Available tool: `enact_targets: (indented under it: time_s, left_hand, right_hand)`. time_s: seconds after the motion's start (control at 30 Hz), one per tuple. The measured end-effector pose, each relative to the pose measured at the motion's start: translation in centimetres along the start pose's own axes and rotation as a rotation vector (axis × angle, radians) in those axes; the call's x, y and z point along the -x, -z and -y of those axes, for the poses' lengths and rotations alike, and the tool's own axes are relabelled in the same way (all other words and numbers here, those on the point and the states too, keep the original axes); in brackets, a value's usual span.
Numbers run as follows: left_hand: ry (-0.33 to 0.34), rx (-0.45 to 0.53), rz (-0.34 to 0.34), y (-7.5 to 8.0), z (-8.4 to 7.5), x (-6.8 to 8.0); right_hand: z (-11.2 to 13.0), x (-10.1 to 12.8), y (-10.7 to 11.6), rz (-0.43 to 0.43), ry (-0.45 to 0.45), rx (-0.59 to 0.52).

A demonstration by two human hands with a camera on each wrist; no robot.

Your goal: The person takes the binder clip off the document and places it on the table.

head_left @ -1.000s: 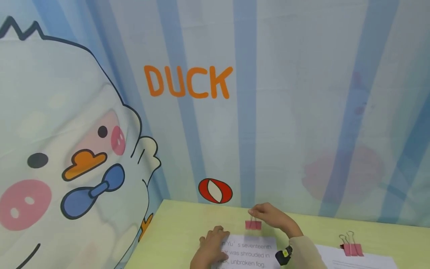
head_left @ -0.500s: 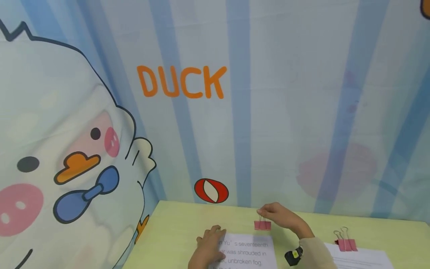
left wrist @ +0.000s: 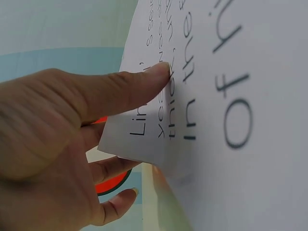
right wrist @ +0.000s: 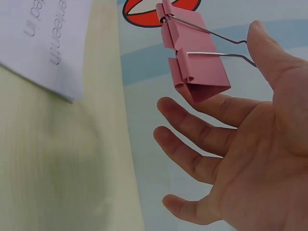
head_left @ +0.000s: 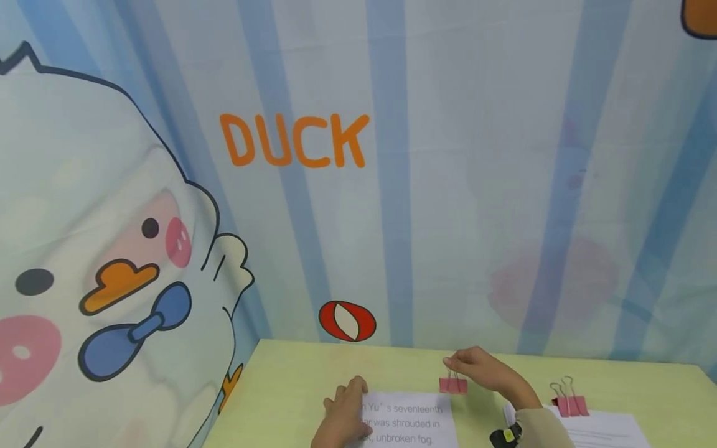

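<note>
Pink binder clip [head_left: 454,386]: just off the white printed paper's [head_left: 409,426] far right corner, hanging below the right hand's fingertips
Right hand [head_left: 486,368]: pinches the silver wire handles [right wrist: 216,54]
Left hand [head_left: 343,415]: grips the paper's left side, thumb on top
Hidden: right index fingertip, behind the clip
Cut off: paper's near end
</note>
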State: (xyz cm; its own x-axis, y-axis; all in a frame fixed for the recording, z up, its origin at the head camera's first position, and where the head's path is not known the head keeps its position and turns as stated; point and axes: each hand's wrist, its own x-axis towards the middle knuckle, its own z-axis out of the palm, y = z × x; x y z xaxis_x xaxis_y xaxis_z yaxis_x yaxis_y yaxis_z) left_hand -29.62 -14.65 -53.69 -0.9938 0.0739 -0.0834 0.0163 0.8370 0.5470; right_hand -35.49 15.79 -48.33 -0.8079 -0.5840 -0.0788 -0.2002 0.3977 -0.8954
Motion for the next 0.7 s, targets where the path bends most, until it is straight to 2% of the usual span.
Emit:
enact_targets:
  time_s: [0.23, 0.33, 0.53, 0.7]
  left_hand:
    - [-0.055, -0.074, 0.003, -0.3, 0.2, -0.2]
    - [-0.059, -0.083, 0.003, -0.4, 0.3, -0.2]
    - [-0.037, -0.061, 0.006, -0.3, 0.3, -0.2]
    - [-0.018, -0.066, 0.017, -0.5, 0.3, -0.3]
  right_hand:
    - [-1.5, 1.5, 0.1, -0.003, -0.027, 0.006]
    - [-2.1, 2.2, 0.2, 0.002, -0.022, -0.002]
    - [-3.1, 3.5, 0.2, -0.021, -0.009, 0.003]
    - [-3.8, 4.3, 0.1, -0.031, -0.061, 0.002]
